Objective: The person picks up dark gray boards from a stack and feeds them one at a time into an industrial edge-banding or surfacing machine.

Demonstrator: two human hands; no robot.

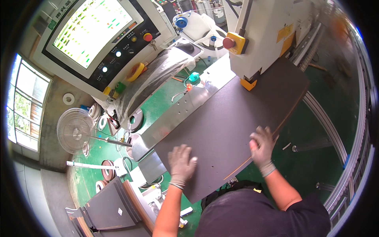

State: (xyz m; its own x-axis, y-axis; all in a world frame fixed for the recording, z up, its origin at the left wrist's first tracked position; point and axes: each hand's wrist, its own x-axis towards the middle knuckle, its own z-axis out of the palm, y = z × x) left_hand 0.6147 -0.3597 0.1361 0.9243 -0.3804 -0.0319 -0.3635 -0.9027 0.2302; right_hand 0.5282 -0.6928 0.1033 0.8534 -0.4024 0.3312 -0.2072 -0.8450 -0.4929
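Note:
A large dark grey-brown panel (221, 130) lies slantwise in front of me, its far part beneath the head of a beige machine (256, 43). My left hand (181, 165), in a light work glove, rests flat on the panel near its left edge, fingers outstretched. Beside the panel's right edge is my right hand (263, 149), gloved too, its fingers apart and touching the board near that edge. A reddish-orange patch shows at its thumb; I cannot tell what it is. Small holes dot the near part of the panel, and a lighter strip runs along its right edge.
A metal support bar (173, 118) runs along the panel's left side. Control screen (92, 29) and buttons stand at upper left, a red stop button (228, 42) on the machine head. Curved rails (327, 126) line the right. A fan (75, 131) and stacked panels (108, 205) are leftward.

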